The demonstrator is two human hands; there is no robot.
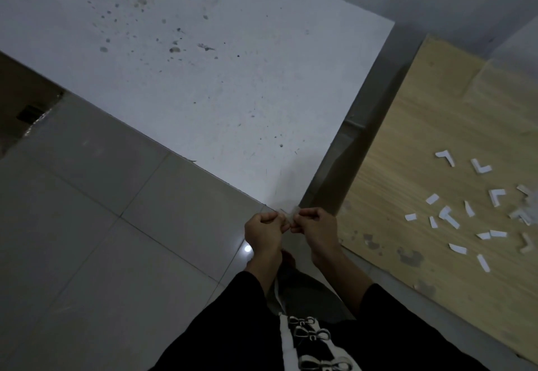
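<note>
My left hand (263, 232) and my right hand (316, 229) meet at the near corner of a large white panel (203, 79) that stands in front of me. Between the fingertips of both hands is a small pale piece (288, 215), pinched from either side right at that corner. Its exact shape is hard to tell, since my fingers cover most of it. Both sleeves are black.
A wooden board (422, 166) lies on the floor to the right, with several small white L-shaped and straight pieces (477, 213) scattered on it. Grey floor tiles (87, 239) spread to the left. A grey metal strip (349, 143) runs along the panel's right edge.
</note>
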